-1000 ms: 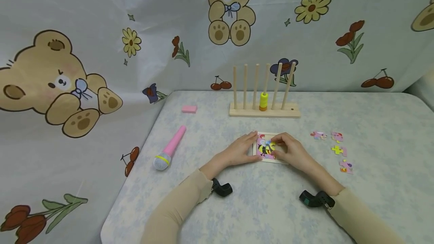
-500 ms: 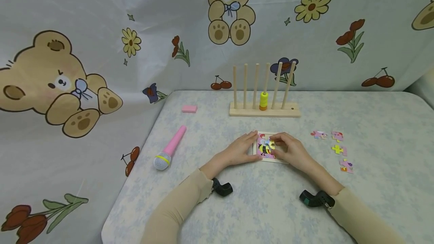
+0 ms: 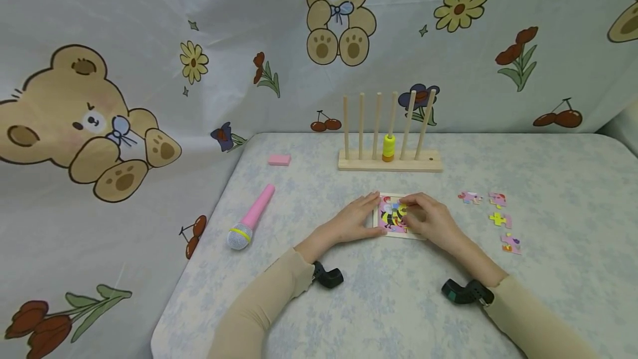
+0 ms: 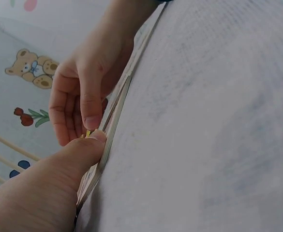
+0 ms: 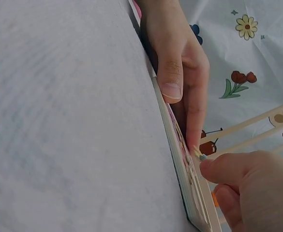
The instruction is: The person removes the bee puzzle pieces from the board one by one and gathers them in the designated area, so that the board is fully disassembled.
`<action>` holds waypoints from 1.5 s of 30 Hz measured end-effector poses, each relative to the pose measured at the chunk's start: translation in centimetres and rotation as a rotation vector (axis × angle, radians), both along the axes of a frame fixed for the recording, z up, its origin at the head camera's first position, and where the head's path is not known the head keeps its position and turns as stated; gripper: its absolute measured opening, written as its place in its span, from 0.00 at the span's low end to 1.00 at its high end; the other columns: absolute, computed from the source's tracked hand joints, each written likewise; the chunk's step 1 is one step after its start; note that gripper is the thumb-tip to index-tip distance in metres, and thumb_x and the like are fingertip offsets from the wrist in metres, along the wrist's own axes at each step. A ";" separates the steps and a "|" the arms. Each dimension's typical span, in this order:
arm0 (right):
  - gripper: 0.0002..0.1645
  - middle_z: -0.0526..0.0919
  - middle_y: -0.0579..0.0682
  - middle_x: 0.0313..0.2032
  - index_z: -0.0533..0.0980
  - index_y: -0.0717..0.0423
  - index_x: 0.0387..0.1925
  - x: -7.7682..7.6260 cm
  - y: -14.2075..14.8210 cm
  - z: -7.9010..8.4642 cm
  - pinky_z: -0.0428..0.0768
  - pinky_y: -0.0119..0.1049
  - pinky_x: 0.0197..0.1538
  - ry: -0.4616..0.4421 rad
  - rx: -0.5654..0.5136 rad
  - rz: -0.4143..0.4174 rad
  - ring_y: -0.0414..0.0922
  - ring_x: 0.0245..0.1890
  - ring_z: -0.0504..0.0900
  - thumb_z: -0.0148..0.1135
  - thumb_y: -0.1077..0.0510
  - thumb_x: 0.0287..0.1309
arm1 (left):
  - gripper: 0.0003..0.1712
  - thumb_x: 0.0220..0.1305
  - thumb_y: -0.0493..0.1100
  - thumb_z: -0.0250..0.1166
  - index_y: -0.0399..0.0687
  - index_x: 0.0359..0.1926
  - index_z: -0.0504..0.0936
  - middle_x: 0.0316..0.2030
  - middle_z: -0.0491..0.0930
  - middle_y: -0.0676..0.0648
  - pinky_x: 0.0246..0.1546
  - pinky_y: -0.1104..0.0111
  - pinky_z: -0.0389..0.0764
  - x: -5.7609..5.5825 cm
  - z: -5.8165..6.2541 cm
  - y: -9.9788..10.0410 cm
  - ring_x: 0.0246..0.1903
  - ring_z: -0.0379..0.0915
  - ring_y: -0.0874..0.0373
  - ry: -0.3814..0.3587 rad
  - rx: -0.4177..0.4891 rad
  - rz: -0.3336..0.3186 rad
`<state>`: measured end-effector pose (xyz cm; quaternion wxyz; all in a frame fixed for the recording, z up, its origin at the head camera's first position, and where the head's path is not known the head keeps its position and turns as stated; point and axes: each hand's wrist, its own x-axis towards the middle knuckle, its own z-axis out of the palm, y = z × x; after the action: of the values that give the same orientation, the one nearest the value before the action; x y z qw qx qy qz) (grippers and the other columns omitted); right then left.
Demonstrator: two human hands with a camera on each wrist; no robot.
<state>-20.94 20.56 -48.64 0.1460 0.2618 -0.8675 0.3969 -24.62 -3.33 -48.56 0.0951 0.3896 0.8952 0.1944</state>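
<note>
From my far-off seat, I see the puzzle frame (image 3: 406, 236) lying flat on the surface (image 3: 379, 303), in the middle, with a hand on each side. The picture in it looks like a bee on pink, and some of it is in place. The left hand (image 3: 356, 220) lies at the frame's left side, its fingers stretched to the far edge and its thumb spread away onto the near edge, so I think it is there to keep the frame from sliding. The right hand (image 3: 431, 220) is bent over the right side, and its thumb and finger seem to pinch a small puzzle piece (image 5: 200, 153) with a bit of yellow on it. I cannot tell if that piece sits snug, because the hand hides much of it. I'd say the step in hand is fitting this piece. Next, I think I need a little turn or nudge until the bumps and holes match, then a soft push down. If I push too soon, the pieces beside it could pop up. Four loose pieces (image 3: 500, 220) lie to the right on the surface, so there is more to do. The peg stand (image 3: 364, 165) is farther back, and the toy microphone (image 3: 256, 206) lies left.
</note>
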 end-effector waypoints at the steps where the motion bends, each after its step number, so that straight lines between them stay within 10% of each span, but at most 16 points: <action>1: 0.21 0.81 0.52 0.44 0.76 0.63 0.46 0.0 0.0 0.2 0.77 0.33 0.46 -0.015 -0.014 -0.003 0.49 0.42 0.80 0.69 0.69 0.48 | 0.50 0.63 0.64 0.57 0.40 0.73 0.49 0.73 0.44 0.46 0.67 0.70 0.39 0.0 0.0 0.0 0.70 0.36 0.59 0.001 0.001 0.001; 10: 0.22 0.79 0.53 0.50 0.75 0.59 0.54 0.8 1.5 2.2 0.77 0.42 0.49 -0.205 -0.069 -0.104 0.50 0.48 0.78 0.66 0.59 0.58 | 0.50 0.62 0.64 0.58 0.39 0.72 0.51 0.72 0.45 0.45 0.66 0.72 0.38 0.5 -0.5 0.1 0.70 0.37 0.58 -0.018 -0.007 -0.006; 18: 0.27 0.76 0.59 0.54 0.71 0.61 0.59 1.8 6.5 4.8 0.72 0.17 0.41 -0.325 0.016 -0.162 0.56 0.51 0.75 0.62 0.53 0.62 | 0.50 0.62 0.65 0.57 0.39 0.72 0.51 0.72 0.46 0.45 0.66 0.72 0.38 0.6 -1.2 0.1 0.70 0.38 0.58 -0.005 -0.012 -0.003; 23: 0.25 0.78 0.55 0.52 0.73 0.58 0.56 2.5 10.2 4.3 0.73 0.19 0.38 -0.318 0.104 -0.203 0.31 0.45 0.74 0.63 0.50 0.61 | 0.50 0.62 0.65 0.57 0.39 0.72 0.50 0.72 0.45 0.45 0.67 0.72 0.38 0.4 -0.9 0.0 0.70 0.37 0.58 -0.001 -0.014 0.002; 33: 0.24 0.81 0.57 0.45 0.78 0.59 0.51 3.1 12.8 3.0 0.71 0.19 0.37 -0.311 0.244 -0.219 0.32 0.39 0.77 0.69 0.52 0.54 | 0.50 0.62 0.65 0.57 0.40 0.73 0.49 0.72 0.46 0.45 0.67 0.71 0.40 0.0 -0.4 0.0 0.70 0.37 0.57 0.009 -0.003 -0.007; 45: 0.21 0.80 0.63 0.46 0.77 0.62 0.50 2.9 12.7 2.3 0.69 0.61 0.46 -0.251 0.287 -0.242 0.61 0.48 0.74 0.68 0.60 0.54 | 0.50 0.62 0.64 0.57 0.38 0.72 0.50 0.72 0.46 0.44 0.67 0.71 0.39 0.0 0.1 0.1 0.71 0.38 0.57 0.016 0.001 -0.008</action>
<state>-18.00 33.31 -46.33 0.0446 0.1223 -0.9516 0.2785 -24.66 -3.22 -48.48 0.0884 0.3948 0.8943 0.1911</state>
